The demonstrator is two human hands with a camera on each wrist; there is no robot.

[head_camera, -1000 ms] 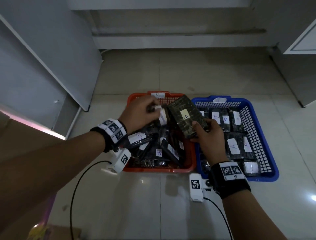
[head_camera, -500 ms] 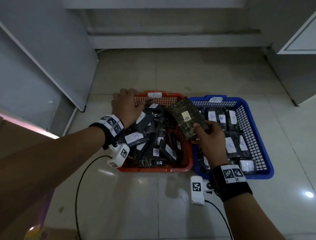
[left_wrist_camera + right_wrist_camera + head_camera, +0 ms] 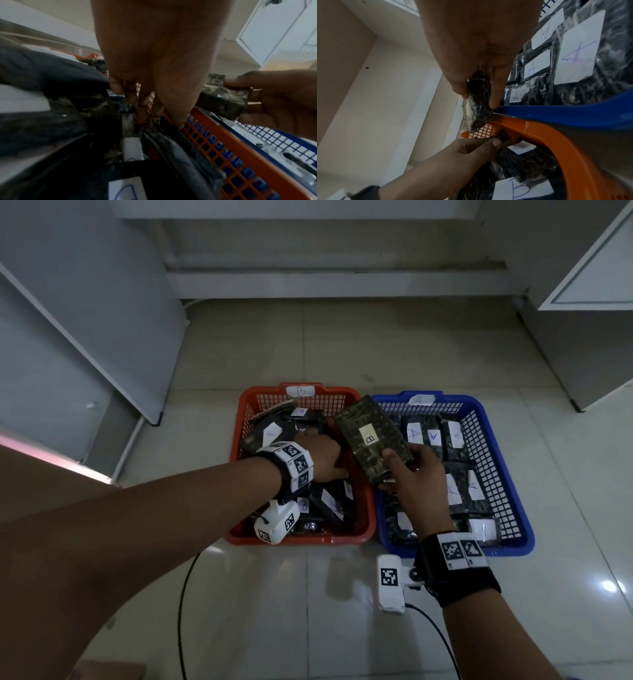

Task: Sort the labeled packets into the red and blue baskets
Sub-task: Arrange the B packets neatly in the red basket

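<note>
On the tiled floor a red basket (image 3: 298,539) tagged B stands against a blue basket (image 3: 513,549) tagged A. Both hold several dark packets with white labels. My right hand (image 3: 404,470) holds a dark packet (image 3: 373,440) labelled B tilted above the rims where the baskets meet, thumb on top, fingers beneath. My left hand (image 3: 329,460) reaches down into the red basket by its right wall. In the left wrist view its fingertips (image 3: 142,116) and thumb close on the top edge of a packet (image 3: 164,135) standing there. The head view hides those fingers.
A grey cabinet panel (image 3: 85,320) leans at the left and a white cabinet (image 3: 589,285) stands at the right. A step (image 3: 335,282) runs behind the baskets. Camera cables (image 3: 185,594) trail over the floor in front. A cardboard corner (image 3: 113,671) shows at the bottom left.
My left hand let go of a packet over the red basket, swung to its far left rim, then came down by its right wall. The right hand kept the B packet almost still.
</note>
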